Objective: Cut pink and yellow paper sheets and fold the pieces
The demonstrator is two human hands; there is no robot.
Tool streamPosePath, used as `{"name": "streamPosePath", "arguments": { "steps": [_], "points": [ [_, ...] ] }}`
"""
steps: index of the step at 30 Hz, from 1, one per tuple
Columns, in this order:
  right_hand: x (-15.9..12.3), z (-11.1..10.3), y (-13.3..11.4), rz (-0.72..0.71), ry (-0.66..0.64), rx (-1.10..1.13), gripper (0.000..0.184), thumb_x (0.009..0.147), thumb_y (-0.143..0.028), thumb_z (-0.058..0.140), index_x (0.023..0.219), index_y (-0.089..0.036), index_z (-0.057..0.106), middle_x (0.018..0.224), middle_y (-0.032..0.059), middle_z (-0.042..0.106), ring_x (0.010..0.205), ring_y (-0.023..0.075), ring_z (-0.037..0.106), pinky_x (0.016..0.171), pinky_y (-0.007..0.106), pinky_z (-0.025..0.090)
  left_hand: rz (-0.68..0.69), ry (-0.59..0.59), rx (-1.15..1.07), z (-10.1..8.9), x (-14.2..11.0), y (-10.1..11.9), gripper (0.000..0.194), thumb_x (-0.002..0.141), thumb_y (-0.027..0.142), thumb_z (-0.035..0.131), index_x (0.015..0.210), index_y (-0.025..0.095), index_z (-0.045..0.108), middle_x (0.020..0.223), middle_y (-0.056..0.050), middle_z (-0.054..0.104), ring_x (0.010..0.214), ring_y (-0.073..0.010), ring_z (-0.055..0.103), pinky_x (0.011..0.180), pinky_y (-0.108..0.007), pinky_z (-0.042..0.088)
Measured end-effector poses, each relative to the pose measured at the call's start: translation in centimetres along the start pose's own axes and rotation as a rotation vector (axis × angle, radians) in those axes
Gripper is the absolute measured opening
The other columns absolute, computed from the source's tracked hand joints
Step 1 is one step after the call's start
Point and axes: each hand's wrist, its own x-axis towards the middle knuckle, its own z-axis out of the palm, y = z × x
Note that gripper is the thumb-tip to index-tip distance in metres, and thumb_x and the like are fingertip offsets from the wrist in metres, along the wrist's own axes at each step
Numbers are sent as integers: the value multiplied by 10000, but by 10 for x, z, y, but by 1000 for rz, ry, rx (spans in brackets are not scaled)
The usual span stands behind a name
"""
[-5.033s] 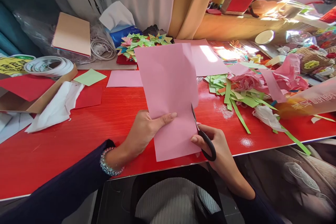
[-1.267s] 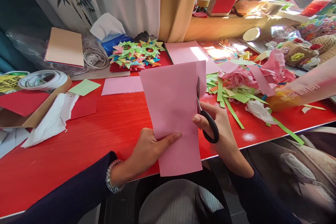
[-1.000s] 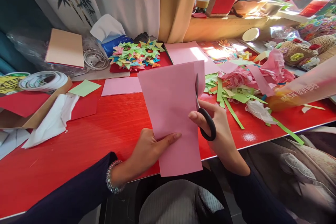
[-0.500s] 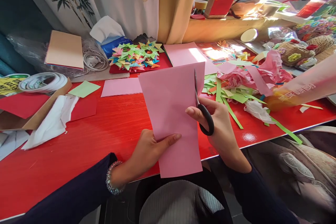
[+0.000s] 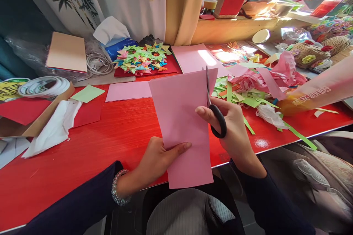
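Pink paper in a tall, doubled-looking rectangular sheet (image 5: 182, 117) stands tilted above the front edge of the glossy red wooden table (image 5: 124, 125), pinched near its lower left by the left hand (image 5: 154, 159), thumb flat on the front. The right hand (image 5: 234, 125) is closed around the black-handled metal scissors (image 5: 221, 122), whose blades run up the sheet's right margin, tips slightly parted at its top edge. Behind, the raised sheet overlaps a small pink paper rectangle (image 5: 127, 91), covering its right end, and the near part of a flat pink sheet (image 5: 189, 57). A heap of multicoloured folded-paper points (image 5: 142, 58) lies beyond. Close past the right hand sprawl thin light-green paper strips (image 5: 251, 101), crumpled pink paper (image 5: 289, 66) and a wad of white tissue (image 5: 271, 116); a translucent printed plastic bag (image 5: 325, 86) runs off the right border. Leftward, a brown cardboard box (image 5: 51, 112) is cut off by the frame. The left fingers are out of sight behind the sheet, so their spread cannot be told; most right fingers are hidden too, and the crowded upper-right clutter blurs in glare.
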Motion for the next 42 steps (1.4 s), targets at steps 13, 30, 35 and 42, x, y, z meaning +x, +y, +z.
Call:
{"name": "streamPosePath", "arguments": {
  "steps": [13, 30, 35, 42],
  "points": [
    [10, -2, 14, 9, -4, 32, 433, 745, -506, 670, 551, -185, 453, 488, -63, 353, 435, 60, 340, 390, 210, 263, -54, -37, -89, -4, 4, 2, 347, 735, 413, 702, 954, 144, 705, 930, -88, 723, 848, -247, 675, 730, -352, 551],
    [-26, -31, 76, -469, -600, -871, 637, 798, -293, 621, 1371, -171, 372, 1336, 133, 520, 1279, 271, 435, 1110, 516, 277, 303, 461, -345, -66, 20, 38, 327, 760, 215, 710, 1076, 159, 647, 1204, 16, 643, 1167, -162, 509, 857, -176, 475],
    [-21, -75, 82, -343, -686, -889, 706, 789, -173, 574, 1430, -245, 286, 1412, 85, 444, 1328, 255, 374, 1141, 530, 184, 425, 513, -376, -74, 16, 48, 312, 741, 224, 737, 1041, 209, 654, 1219, 79, 634, 1197, -133, 478, 899, -143, 452],
    [7, -151, 95, -216, -510, -1163, 552, 811, -177, 450, 1360, -146, 405, 1324, 185, 513, 1268, 352, 429, 990, 524, 394, 249, 465, -70, -73, 10, 61, 346, 792, 272, 659, 1098, 111, 634, 1135, 6, 673, 1177, -198, 510, 971, -295, 406]
  ]
}}
